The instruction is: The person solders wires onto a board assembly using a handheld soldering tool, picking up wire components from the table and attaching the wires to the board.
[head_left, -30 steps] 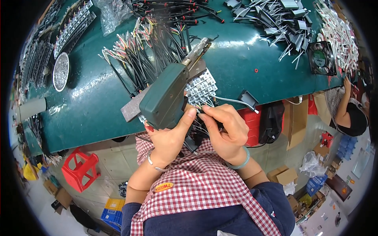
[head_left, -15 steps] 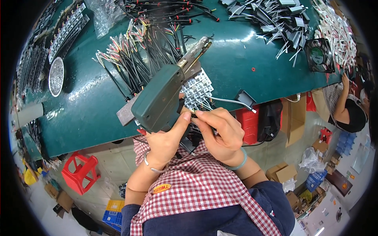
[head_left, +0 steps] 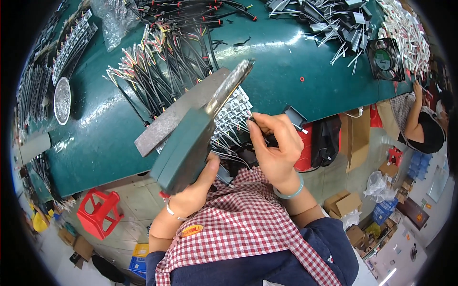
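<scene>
My left hand (head_left: 194,193) is wrapped round the grip of a green soldering gun (head_left: 183,148), whose long metal nozzle slants up and right over a white circuit board panel (head_left: 233,110). My right hand (head_left: 281,150) has thumb and forefinger pinched together at the panel's right edge, on what looks like a wire end. Several white wires (head_left: 231,143) run from the panel's lower edge toward me. A grey metal bar (head_left: 176,112) lies along the panel's far left side. Just beyond my right hand sits a small dark housing (head_left: 296,117) with a white wire end.
Black cables (head_left: 164,71) with stripped coloured ends are heaped behind the bar. Dark housings with white wires (head_left: 329,24) and a fan (head_left: 385,59) lie at the back right. A round dish (head_left: 62,101) stands left. A co-worker's arm (head_left: 416,109) shows far right.
The soldering gun has dropped down and left, away from my right hand, uncovering the bar and more of the panel. My right hand has moved up and slightly right to the panel's edge.
</scene>
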Demonstrator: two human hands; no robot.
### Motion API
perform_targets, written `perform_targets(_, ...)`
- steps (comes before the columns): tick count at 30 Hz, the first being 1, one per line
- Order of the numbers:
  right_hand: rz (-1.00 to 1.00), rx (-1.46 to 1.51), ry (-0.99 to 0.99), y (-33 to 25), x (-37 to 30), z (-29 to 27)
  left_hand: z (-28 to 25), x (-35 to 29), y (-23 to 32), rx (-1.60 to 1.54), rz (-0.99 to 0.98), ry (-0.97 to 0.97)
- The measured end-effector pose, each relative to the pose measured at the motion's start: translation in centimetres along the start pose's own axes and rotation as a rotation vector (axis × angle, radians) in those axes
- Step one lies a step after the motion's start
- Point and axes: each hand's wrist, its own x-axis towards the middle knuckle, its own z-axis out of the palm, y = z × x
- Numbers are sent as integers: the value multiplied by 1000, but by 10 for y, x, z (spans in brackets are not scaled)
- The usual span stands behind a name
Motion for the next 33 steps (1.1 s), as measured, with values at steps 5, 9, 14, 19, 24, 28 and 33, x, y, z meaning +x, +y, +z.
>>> perform_targets(5, 41, 21, -11, 7, -2, 5, -26, -26, -13, 468, 221, 80)
perform_targets(9, 23, 13, -11, 8, -1, 8, -42, -39, -28, 518, 229, 93)
perform_targets(14, 15, -6, -16, 8, -2, 8, -49, -47, -32, 542, 157, 109)
perform_targets(19, 54, 5, -1, 8, -5, 5, -50, -49, -35, 584, 193, 89)
perform_targets(24, 50, -48, -1, 10, -6, 3, -47, -44, -34, 565, 240, 52)
perform_targets(28, 48, -40, 3, 11, -4, 5, -42, -38, -32, 546, 332, 27)
perform_targets(33, 46, -37, 5, 13, -4, 5, -34, -24, -16, 589, 384, -21)
